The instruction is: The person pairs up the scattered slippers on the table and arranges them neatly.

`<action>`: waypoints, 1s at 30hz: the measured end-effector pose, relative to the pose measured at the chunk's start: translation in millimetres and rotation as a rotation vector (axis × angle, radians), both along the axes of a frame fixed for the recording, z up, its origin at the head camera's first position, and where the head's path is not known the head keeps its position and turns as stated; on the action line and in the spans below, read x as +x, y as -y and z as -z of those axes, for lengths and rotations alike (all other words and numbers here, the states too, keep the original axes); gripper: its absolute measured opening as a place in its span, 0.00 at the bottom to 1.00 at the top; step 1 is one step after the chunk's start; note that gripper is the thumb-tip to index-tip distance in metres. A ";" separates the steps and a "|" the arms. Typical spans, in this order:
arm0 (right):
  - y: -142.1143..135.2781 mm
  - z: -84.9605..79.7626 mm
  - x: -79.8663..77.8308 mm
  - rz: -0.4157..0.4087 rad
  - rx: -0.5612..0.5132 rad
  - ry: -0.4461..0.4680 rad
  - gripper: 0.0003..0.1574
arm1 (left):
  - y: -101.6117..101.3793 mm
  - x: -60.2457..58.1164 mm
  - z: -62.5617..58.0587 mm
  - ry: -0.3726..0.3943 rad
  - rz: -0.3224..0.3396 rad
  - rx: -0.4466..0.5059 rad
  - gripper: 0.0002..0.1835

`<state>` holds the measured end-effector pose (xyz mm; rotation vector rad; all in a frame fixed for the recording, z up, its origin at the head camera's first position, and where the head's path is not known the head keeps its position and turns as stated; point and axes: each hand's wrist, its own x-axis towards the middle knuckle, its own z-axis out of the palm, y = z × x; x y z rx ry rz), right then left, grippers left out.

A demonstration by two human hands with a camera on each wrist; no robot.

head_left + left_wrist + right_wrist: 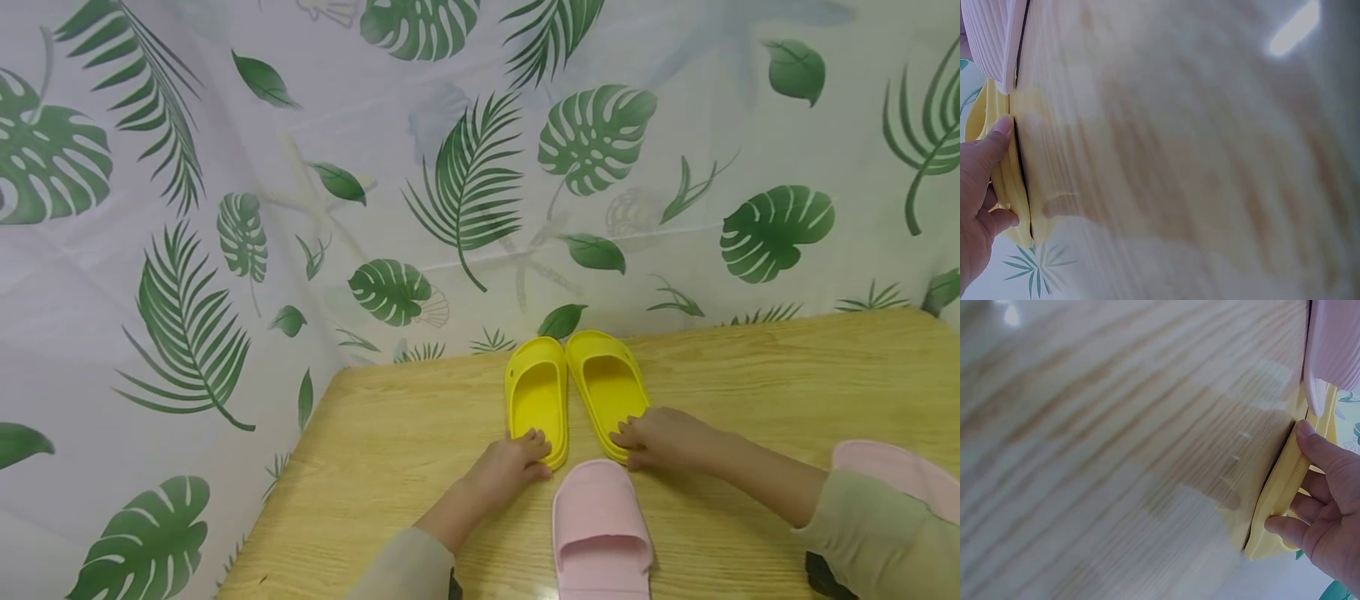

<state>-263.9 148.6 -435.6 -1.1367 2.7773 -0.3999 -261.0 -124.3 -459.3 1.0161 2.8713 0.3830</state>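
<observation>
Two yellow slippers lie side by side with toes toward the back edge: the left slipper (536,362) and the right slipper (602,346), which slants slightly. My left hand (506,473) grips the left one near its heel, fingers over the inside and thumb at the rear. By the heel of the other, my right hand (670,437) holds its outer side. In the left wrist view the thumb and fingers lie along the sole's edge of the yellow slipper (1015,184). The right wrist view shows a similar grip on the yellow slipper (1275,487).
A pink slipper (600,504) lies just in front of the yellow pair, between my forearms. Another pink slipper (881,461) is partly hidden by my right sleeve. Leaf-patterned cloth (480,208) rises behind and left of the wooden tabletop (405,417).
</observation>
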 end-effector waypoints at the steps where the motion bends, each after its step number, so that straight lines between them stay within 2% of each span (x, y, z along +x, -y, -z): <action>1: 0.9 0.2 0.0 0.004 -0.002 -0.001 0.22 | -0.2 -0.3 -0.1 0.002 -0.003 0.004 0.24; 11: 4.4 5.9 1.1 -0.001 -0.017 -0.069 0.22 | -3.0 -1.2 0.9 0.020 -0.027 0.013 0.23; 19: 11.8 8.9 2.1 0.014 -0.037 -0.108 0.17 | -4.8 -0.6 -0.4 0.034 -0.053 -0.011 0.23; 24: 12.3 6.9 3.1 0.025 -0.029 -0.107 0.18 | -5.6 -1.7 -0.9 0.015 -0.043 -0.028 0.23; 25: 12.2 6.2 3.3 0.026 -0.028 -0.105 0.18 | -5.1 -4.0 3.1 -0.003 -0.036 -0.030 0.23; 30: 11.8 5.6 3.4 0.021 -0.009 -0.101 0.18 | -5.4 -5.2 5.1 -0.029 -0.020 -0.045 0.22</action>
